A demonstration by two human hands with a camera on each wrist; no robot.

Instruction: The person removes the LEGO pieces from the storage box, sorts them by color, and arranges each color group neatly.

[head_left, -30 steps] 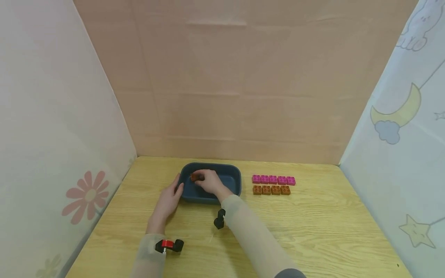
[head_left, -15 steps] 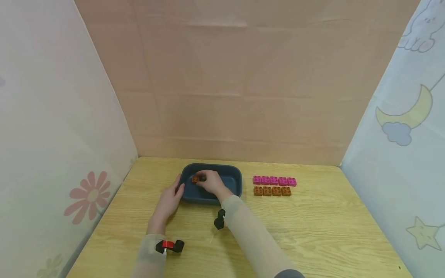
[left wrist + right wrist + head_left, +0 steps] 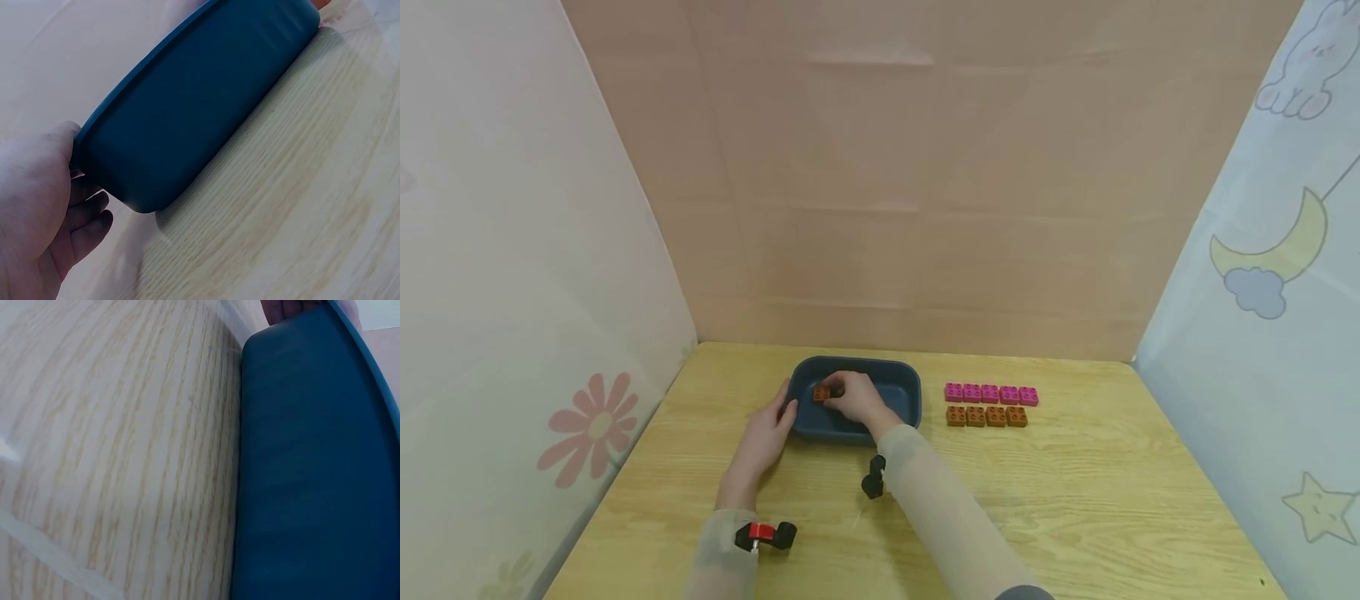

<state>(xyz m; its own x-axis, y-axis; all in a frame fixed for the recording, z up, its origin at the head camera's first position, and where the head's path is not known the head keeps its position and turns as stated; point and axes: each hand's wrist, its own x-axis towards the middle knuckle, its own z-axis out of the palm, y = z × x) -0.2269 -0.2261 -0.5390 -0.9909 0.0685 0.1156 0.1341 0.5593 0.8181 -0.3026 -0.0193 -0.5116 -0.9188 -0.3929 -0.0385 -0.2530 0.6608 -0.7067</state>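
A dark blue plastic tray [image 3: 895,398] stands near the back of the wooden table. My left hand [image 3: 765,433] holds its left end, thumb at the rim and the other fingers along the outer wall. Over the tray's left half, my right hand [image 3: 857,397] pinches an orange-brown toy building brick [image 3: 822,393] between thumb and fingers, studs up. The left wrist view has the tray's long side [image 3: 181,106], with the left hand [image 3: 31,194] at its end. In the right wrist view the tray wall [image 3: 312,462] hides the right hand and the brick.
Right of the tray lies a row of several pink bricks [image 3: 990,394], with a row of several orange-brown bricks [image 3: 986,417] in front of it. A beige backdrop [image 3: 910,208] rises behind the table [image 3: 1075,483], and patterned sheets hang at both sides.
The right hand has shifted slightly and the brick in it has come more into view, turned studs up. The left hand stays at the tray's end.
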